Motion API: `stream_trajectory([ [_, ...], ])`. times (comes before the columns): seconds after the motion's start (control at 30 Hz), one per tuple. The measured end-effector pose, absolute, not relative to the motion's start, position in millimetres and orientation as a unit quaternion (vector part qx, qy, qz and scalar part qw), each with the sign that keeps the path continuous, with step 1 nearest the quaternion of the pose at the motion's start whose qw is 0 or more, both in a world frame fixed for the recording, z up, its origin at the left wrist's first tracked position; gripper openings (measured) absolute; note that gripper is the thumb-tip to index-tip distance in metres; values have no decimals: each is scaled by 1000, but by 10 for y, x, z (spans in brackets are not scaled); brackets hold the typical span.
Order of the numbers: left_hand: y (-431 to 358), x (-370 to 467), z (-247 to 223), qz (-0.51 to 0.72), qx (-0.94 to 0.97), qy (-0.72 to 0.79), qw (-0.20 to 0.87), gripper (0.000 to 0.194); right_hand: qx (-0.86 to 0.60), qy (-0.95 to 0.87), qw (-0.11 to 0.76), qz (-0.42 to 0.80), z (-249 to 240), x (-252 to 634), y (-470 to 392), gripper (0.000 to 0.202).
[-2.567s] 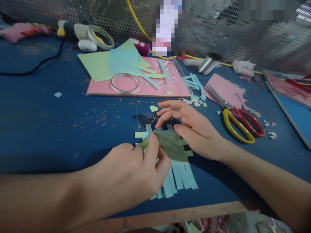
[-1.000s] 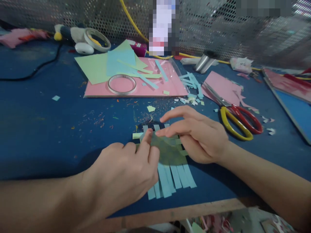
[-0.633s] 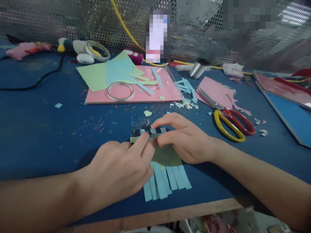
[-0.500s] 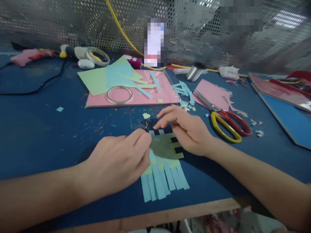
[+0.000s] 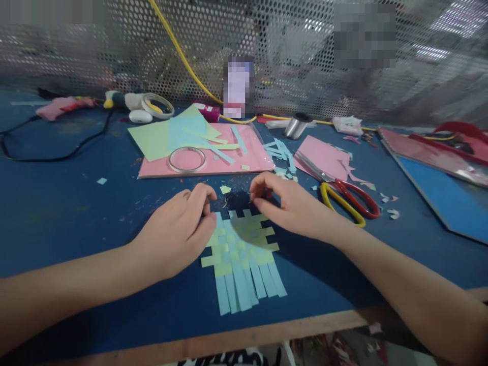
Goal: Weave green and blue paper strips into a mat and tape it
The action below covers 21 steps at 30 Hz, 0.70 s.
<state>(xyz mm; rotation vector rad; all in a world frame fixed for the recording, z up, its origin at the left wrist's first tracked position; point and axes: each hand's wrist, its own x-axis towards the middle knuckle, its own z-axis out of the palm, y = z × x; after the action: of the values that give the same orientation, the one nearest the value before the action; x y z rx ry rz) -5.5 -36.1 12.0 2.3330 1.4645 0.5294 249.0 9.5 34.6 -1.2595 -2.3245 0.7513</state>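
A woven mat of pale green and light blue paper strips lies flat on the blue table, its long blue ends fanned toward the front edge. My left hand is at its upper left corner, covering part of that side. The index finger and thumb there are bent but apart, and nothing shows between them. Just above the mat's upper right edge is my right hand. Its index finger and thumb curl together in a pinch; whatever lies between the tips is too small to make out.
Red-and-yellow-handled scissors rest by pink paper on the right. Behind the mat, a pink pack carries green and blue sheets and a tape ring. Paper scraps, a thread spool and a blue board are also around.
My left hand has shifted left off the mat's middle, uncovering more of the weave, and its fingers have parted. My right hand's stretched fingers have curled in. The view has tilted slightly.
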Motion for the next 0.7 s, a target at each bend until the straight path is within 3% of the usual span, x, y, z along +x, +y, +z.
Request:
stream_trajectory([
  [0.17, -487, -19, 57, 167, 855, 487, 70, 43, -440, -859, 105, 242, 423, 2447, -21, 47],
  [0.3, -484, -12, 34, 164, 840, 497, 141, 45, -438, -857, 87, 257, 392, 2430, -50, 56],
  [0.47, -438, -3, 68, 195, 794, 507, 273, 42, -457, -840, 98, 275, 298, 2461, 6, 88],
  [0.7, -414, 27, 87, 289, 719, 497, 390, 38, -441, -822, 104, 344, 394, 2496, 95, 54],
])
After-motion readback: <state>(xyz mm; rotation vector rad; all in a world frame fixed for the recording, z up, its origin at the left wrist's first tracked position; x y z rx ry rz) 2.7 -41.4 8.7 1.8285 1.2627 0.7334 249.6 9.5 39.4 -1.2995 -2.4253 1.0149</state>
